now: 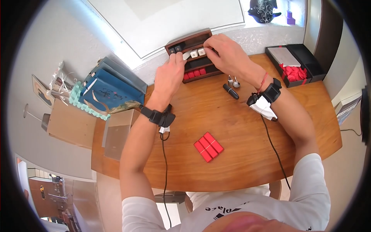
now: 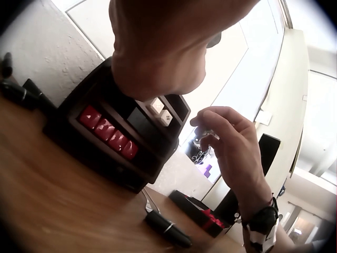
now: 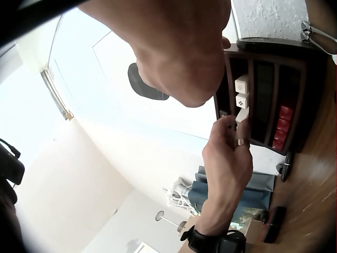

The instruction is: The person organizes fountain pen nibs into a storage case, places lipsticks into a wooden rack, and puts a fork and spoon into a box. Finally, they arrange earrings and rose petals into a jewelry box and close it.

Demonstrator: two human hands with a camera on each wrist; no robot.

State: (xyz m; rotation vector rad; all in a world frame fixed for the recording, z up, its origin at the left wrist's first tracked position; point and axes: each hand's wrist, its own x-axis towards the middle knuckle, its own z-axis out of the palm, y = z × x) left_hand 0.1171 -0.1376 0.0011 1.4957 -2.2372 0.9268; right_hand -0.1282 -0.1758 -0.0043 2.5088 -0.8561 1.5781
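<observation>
A dark wooden rack (image 1: 212, 69) with several shelves stands against the wall. Small white boxes (image 1: 194, 53) with a dark mark on their ends sit in a row on an upper shelf. At the left end of that row, one white box (image 3: 242, 115) leans at a slant, and my left hand (image 1: 170, 73) pinches it at its fingertips. My right hand (image 1: 230, 52) is by the rack's right end, its fingers bent loosely around nothing, as the left wrist view shows. Black boxes (image 1: 175, 49) sit on the top shelf, red boxes (image 1: 195, 73) on the lowest.
A bundle of red boxes (image 1: 208, 147) lies on the wooden table (image 1: 232, 170). Right of the rack are a small fork and spoon (image 1: 234, 82), a black case (image 1: 230, 91) and a black gift box (image 1: 315, 63). Blue bags (image 1: 112, 91) stand at the left.
</observation>
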